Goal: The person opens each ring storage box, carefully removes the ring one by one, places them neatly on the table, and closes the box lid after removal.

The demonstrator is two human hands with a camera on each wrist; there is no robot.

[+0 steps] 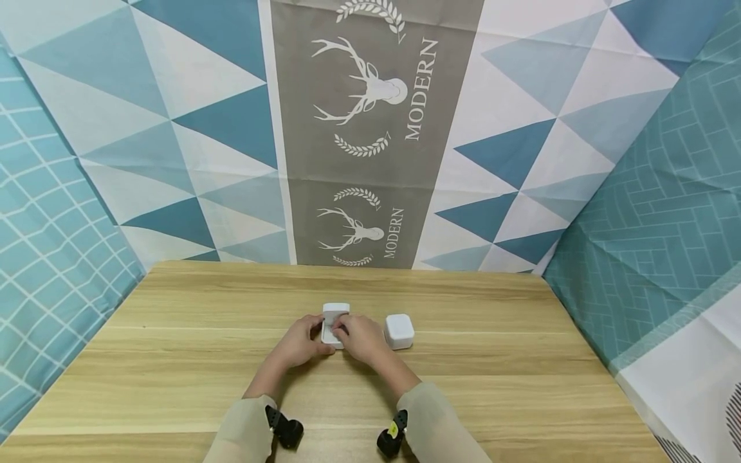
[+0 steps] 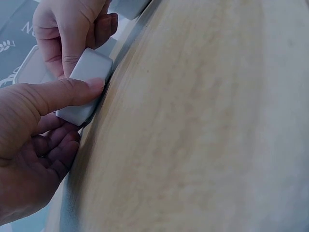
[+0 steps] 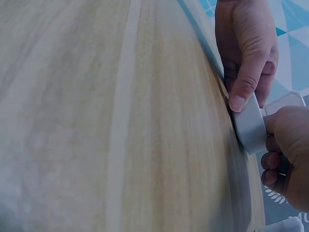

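A small white hinged box (image 1: 336,309) stands on the table with its lid up. My left hand (image 1: 298,341) holds the box from its left side. In the left wrist view, the left thumb (image 2: 72,94) lies across the front of the box (image 2: 91,65) and the other fingers are lower down. My right hand (image 1: 363,337) reaches in from the right with curled fingers, its fingertips inside the box in front of the raised lid. In the right wrist view, the box (image 3: 251,128) hides those fingertips, so whether they pinch anything cannot be seen.
A second white box (image 1: 399,330), rounded and closed, stands just right of my right hand. The wood-grain table (image 1: 492,373) carries both boxes. Behind it hangs a patterned cloth (image 1: 359,161); blue-green cloths flank the sides. Each wrist wears a small black camera (image 1: 289,432).
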